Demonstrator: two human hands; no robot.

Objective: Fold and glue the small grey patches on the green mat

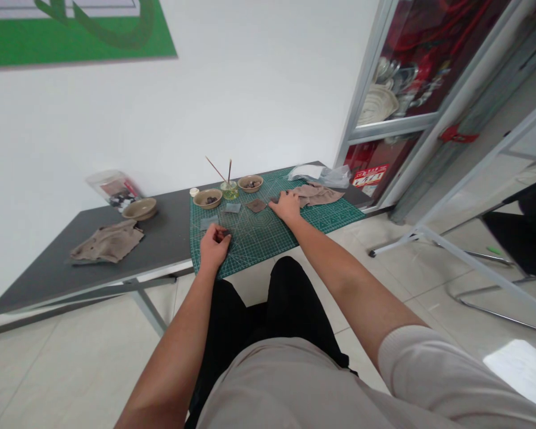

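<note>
My left hand (215,245) is over the left part of a green cutting mat (268,235), its fingers curled in a pinch; a small dark thing seems to be at the fingertips, too small to name. Beside it lies a bluish-grey flat piece (209,222). My right hand (287,207) rests on the mat with fingers apart, at the left edge of a crumpled brown cloth (317,195). Left of its fingertips is a small brown square (256,205), and farther left another small grey-blue piece (232,208).
Behind stand two tan bowls, one (208,199) and another (251,183), with dark bits inside. Between them is a glass jar (229,190) with two thin sticks. A plastic bag (328,175) lies back right. Leftward are a brown cloth (109,241), a bowl (140,208) and a clear container (112,189).
</note>
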